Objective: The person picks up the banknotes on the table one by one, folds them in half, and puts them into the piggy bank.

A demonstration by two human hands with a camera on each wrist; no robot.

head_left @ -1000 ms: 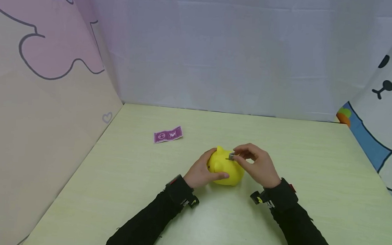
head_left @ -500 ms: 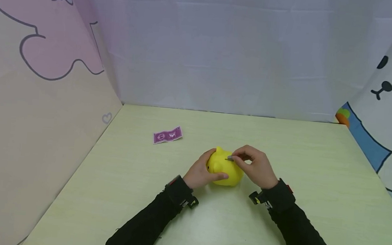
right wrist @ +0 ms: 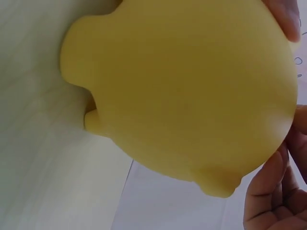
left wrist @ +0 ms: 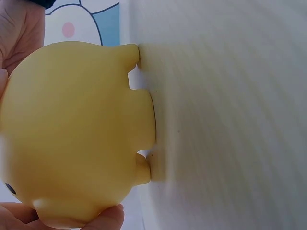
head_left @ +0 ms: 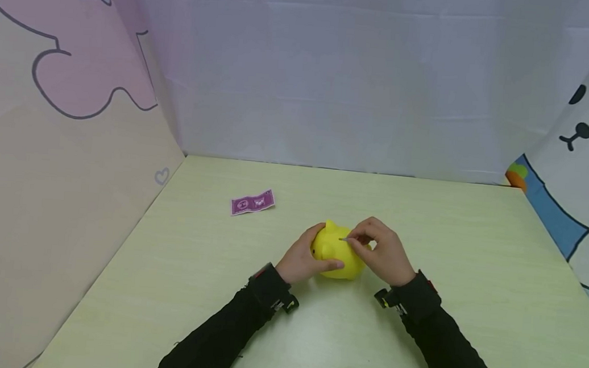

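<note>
A yellow piggy bank (head_left: 338, 258) stands on its short feet on the table, snout to the left. My left hand (head_left: 302, 258) grips its head end, thumb along the near side and fingers round the far side. At the dark slot on its back, my right hand (head_left: 379, 248) pinches a small flat grey piece (head_left: 346, 239). Only a sliver of that piece shows, too small to tell its kind. In the right wrist view the piggy bank's round body (right wrist: 192, 91) hides the slot, with the right fingertips touching its top.
A purple play banknote (head_left: 252, 203) lies on the pale table (head_left: 188, 313), behind and left of the piggy bank. White cloth (head_left: 332, 78) hangs along the back edge, and printed cartoon panels flank both sides.
The right hand has moved slightly left and down onto the piggy bank's back. Less of the grey piece shows above the slot than before. The left hand keeps its hold.
</note>
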